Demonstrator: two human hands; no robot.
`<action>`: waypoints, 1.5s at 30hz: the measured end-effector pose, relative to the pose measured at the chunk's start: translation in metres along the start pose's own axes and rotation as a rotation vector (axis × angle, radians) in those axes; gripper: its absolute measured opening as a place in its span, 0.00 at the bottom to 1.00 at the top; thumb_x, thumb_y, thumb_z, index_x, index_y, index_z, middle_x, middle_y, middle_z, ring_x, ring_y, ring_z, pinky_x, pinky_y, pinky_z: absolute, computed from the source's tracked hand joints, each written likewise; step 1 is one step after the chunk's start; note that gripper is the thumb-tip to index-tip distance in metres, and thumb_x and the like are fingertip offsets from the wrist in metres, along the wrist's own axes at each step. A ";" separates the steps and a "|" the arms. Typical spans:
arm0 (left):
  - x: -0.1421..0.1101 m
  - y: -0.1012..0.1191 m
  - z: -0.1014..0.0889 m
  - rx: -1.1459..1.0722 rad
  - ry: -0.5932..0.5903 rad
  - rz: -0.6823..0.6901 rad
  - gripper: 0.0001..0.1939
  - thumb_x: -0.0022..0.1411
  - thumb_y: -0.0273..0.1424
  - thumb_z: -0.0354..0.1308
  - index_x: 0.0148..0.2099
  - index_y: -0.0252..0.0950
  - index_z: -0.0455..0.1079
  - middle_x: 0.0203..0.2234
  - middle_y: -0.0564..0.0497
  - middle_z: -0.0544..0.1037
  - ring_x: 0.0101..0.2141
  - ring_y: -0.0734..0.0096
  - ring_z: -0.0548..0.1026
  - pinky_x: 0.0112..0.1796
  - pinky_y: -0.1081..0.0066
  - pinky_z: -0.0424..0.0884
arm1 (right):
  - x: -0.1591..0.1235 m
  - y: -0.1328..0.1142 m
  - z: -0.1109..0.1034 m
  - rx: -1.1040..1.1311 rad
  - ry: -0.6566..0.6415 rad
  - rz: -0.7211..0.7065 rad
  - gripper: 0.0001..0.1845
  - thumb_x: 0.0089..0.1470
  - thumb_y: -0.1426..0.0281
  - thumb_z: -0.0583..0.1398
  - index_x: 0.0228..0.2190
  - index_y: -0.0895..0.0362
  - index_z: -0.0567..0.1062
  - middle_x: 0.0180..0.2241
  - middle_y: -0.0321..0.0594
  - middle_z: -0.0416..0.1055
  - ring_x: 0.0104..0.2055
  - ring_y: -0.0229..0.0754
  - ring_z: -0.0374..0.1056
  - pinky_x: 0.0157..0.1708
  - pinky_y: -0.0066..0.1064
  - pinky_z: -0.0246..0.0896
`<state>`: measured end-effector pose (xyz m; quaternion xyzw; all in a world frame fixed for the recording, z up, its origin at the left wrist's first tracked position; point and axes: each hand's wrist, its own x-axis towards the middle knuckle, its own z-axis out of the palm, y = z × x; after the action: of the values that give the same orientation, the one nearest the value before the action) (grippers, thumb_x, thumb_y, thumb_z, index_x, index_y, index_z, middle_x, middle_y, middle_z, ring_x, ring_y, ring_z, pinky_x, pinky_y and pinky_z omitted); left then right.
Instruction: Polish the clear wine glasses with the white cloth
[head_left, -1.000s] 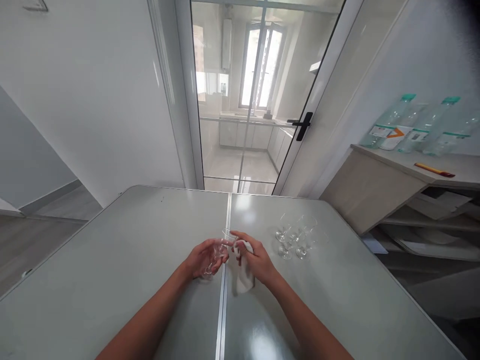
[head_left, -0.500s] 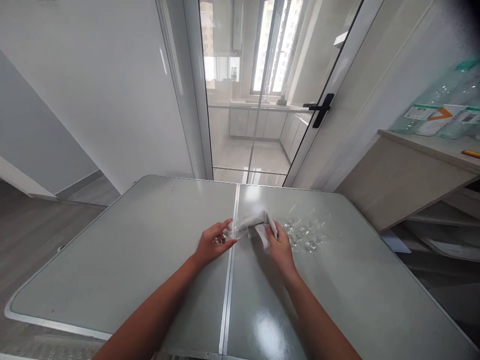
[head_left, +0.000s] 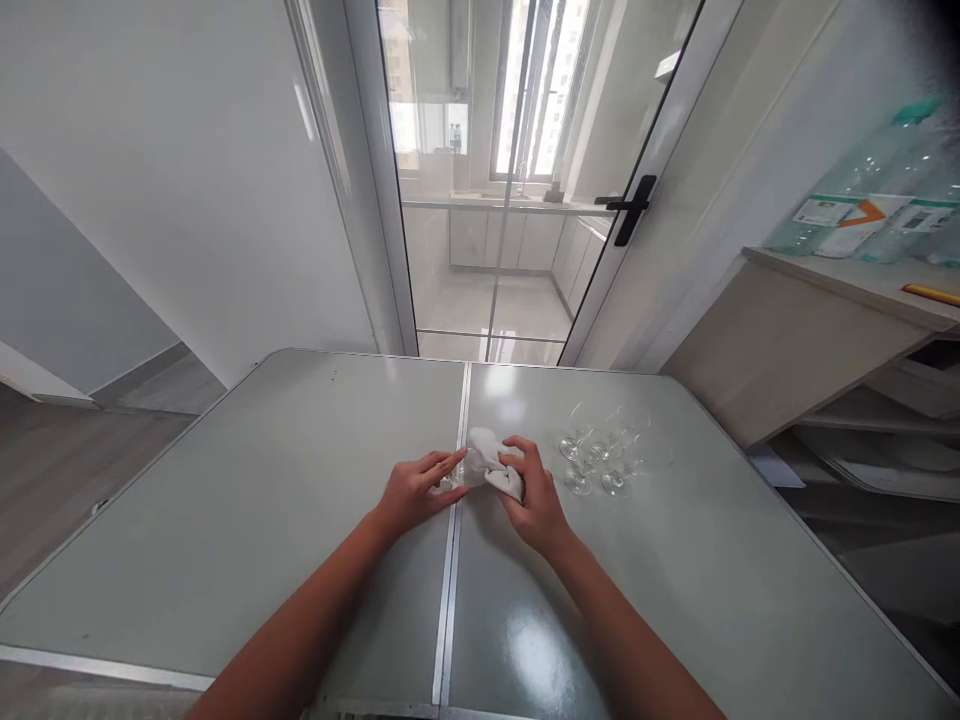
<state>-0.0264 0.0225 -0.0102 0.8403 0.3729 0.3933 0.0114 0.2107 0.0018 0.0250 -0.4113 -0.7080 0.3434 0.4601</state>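
Between my hands, above the table's middle seam, lies a clear stemmed glass [head_left: 472,468] held on its side. My left hand [head_left: 416,488] is closed round its left end, with the fingers above and the thumb below. A white cloth [head_left: 491,455] is bunched at the bowl end and partly hides the glass; whether it reaches inside I cannot tell. My right hand [head_left: 534,495] grips this cloth from the right, fingers curled over it. Several clear stemmed glasses [head_left: 615,483] stand in a group on the table just right of my right hand.
The grey-green table [head_left: 315,560] has a metal edge and a metal strip down its middle. Behind it is a glazed door [head_left: 495,240] with a black handle [head_left: 634,208]. At the right, plastic bottles [head_left: 862,215] and a yellow object [head_left: 930,293] rest on a shelf unit [head_left: 847,340].
My right hand has moved left with the cloth, which is now bunched against the glass bowl instead of stretched out to the right. My left hand keeps its hold. The view has shifted slightly.
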 end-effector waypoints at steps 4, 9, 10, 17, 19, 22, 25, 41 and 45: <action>-0.004 -0.001 0.001 0.034 -0.045 0.108 0.33 0.65 0.36 0.65 0.69 0.45 0.60 0.44 0.48 0.82 0.33 0.73 0.80 0.33 0.76 0.73 | 0.004 -0.004 -0.004 0.061 -0.204 0.056 0.29 0.65 0.68 0.54 0.64 0.52 0.55 0.28 0.31 0.68 0.31 0.41 0.63 0.36 0.32 0.59; -0.001 0.011 0.004 -0.139 -0.094 0.069 0.31 0.63 0.36 0.66 0.67 0.44 0.65 0.41 0.47 0.82 0.31 0.73 0.79 0.33 0.75 0.74 | 0.005 0.001 -0.004 0.215 -0.278 0.098 0.30 0.68 0.61 0.52 0.68 0.52 0.54 0.27 0.32 0.65 0.31 0.41 0.63 0.37 0.32 0.60; 0.001 0.013 0.004 -0.236 -0.099 -0.027 0.31 0.62 0.37 0.67 0.65 0.43 0.68 0.38 0.48 0.82 0.29 0.75 0.77 0.31 0.75 0.73 | 0.004 0.002 -0.005 0.257 -0.250 0.098 0.31 0.68 0.59 0.52 0.68 0.52 0.54 0.28 0.33 0.66 0.33 0.42 0.64 0.38 0.33 0.61; 0.014 0.017 -0.010 -1.210 -0.597 -0.725 0.32 0.62 0.51 0.62 0.54 0.26 0.77 0.22 0.51 0.73 0.13 0.82 0.60 0.14 0.77 0.55 | -0.002 -0.005 -0.019 0.304 -0.309 -0.138 0.29 0.66 0.62 0.53 0.66 0.49 0.58 0.39 0.38 0.76 0.45 0.48 0.69 0.54 0.43 0.59; 0.014 0.014 -0.013 -1.245 -0.609 -0.744 0.33 0.61 0.51 0.62 0.53 0.25 0.77 0.22 0.49 0.73 0.13 0.83 0.60 0.14 0.77 0.54 | -0.001 -0.009 -0.022 0.292 -0.373 -0.181 0.28 0.65 0.64 0.53 0.65 0.49 0.60 0.41 0.39 0.76 0.44 0.47 0.69 0.52 0.43 0.60; 0.011 0.011 -0.013 -0.962 -0.427 -0.624 0.32 0.59 0.46 0.67 0.58 0.29 0.75 0.24 0.51 0.76 0.16 0.82 0.62 0.18 0.77 0.58 | 0.002 -0.013 -0.023 0.321 -0.336 -0.050 0.30 0.61 0.69 0.54 0.64 0.51 0.61 0.41 0.39 0.77 0.46 0.48 0.69 0.52 0.42 0.59; 0.005 0.009 -0.007 -0.472 -0.211 -0.329 0.30 0.60 0.42 0.67 0.62 0.37 0.72 0.28 0.51 0.80 0.21 0.78 0.69 0.24 0.76 0.66 | 0.007 -0.013 -0.019 0.485 -0.249 0.253 0.36 0.57 0.71 0.54 0.66 0.51 0.58 0.38 0.38 0.77 0.42 0.46 0.69 0.45 0.38 0.62; 0.011 0.016 -0.007 -1.238 -0.655 -0.761 0.32 0.60 0.53 0.62 0.48 0.26 0.78 0.21 0.49 0.75 0.13 0.80 0.62 0.14 0.77 0.56 | 0.003 -0.016 -0.013 0.275 -0.288 0.014 0.26 0.65 0.54 0.54 0.58 0.52 0.70 0.24 0.33 0.68 0.30 0.43 0.64 0.37 0.34 0.62; 0.004 0.017 0.001 -0.639 -0.221 -0.489 0.29 0.57 0.42 0.70 0.59 0.36 0.75 0.29 0.50 0.81 0.18 0.78 0.68 0.21 0.76 0.66 | 0.008 -0.015 -0.010 0.354 -0.126 0.212 0.25 0.65 0.54 0.53 0.57 0.51 0.71 0.29 0.34 0.69 0.32 0.42 0.65 0.37 0.33 0.61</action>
<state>-0.0139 0.0123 -0.0029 0.7182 0.4173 0.3824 0.4047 0.2141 0.0033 0.0445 -0.3740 -0.6168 0.5339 0.4413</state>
